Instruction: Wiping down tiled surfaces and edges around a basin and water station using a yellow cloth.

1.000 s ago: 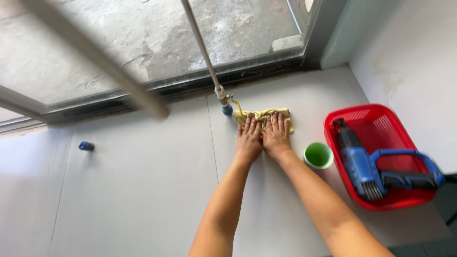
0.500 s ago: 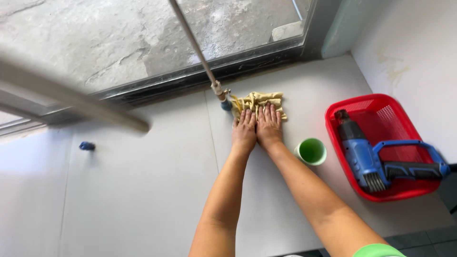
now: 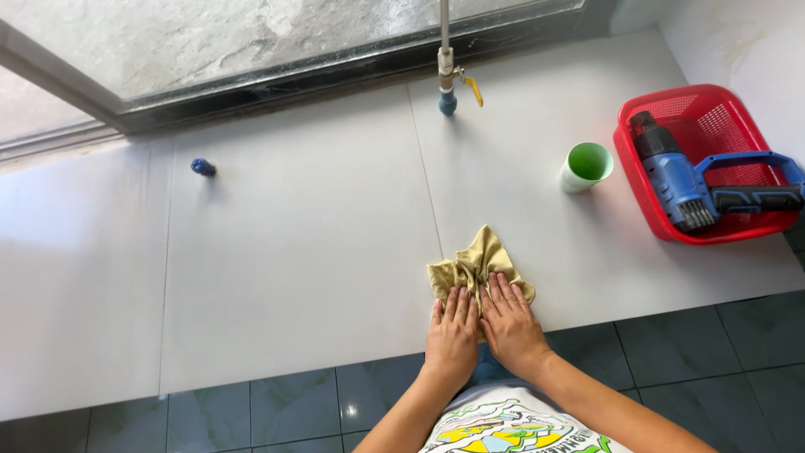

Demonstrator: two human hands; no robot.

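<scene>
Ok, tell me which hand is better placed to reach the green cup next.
Right, probably. The right hand lies on the yellow cloth on the side nearer the green cup, with bare counter between; the left hand would have to cross over it.

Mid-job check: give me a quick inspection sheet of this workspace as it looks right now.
Surface: white tiled slab, pale and glossy.
Job's things: yellow cloth, crumpled near the slab's front edge.
Clutter: green cup; red basket holding a blue power tool; small blue cap.
Hands: left hand and right hand flat, side by side on the cloth.
Cables: nothing seen.
Surroundings: pipe with yellow-handled valve; window frame; dark floor tiles.
</scene>
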